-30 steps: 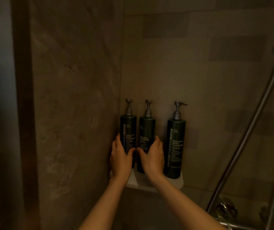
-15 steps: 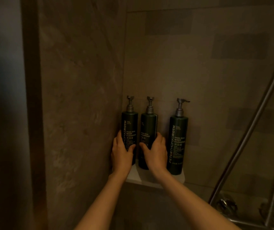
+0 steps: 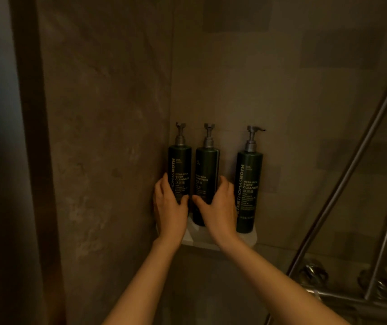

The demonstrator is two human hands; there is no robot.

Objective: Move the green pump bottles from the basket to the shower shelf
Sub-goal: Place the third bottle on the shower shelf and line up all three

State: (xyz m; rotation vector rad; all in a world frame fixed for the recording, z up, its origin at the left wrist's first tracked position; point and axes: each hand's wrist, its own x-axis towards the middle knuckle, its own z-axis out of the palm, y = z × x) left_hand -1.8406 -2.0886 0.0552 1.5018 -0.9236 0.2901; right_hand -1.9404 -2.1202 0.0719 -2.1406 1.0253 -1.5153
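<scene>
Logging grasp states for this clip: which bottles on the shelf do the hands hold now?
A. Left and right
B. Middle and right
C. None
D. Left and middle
D: the left hand wraps the left bottle and the right hand wraps the middle bottle; the right bottle stands untouched on the shelf.
</scene>
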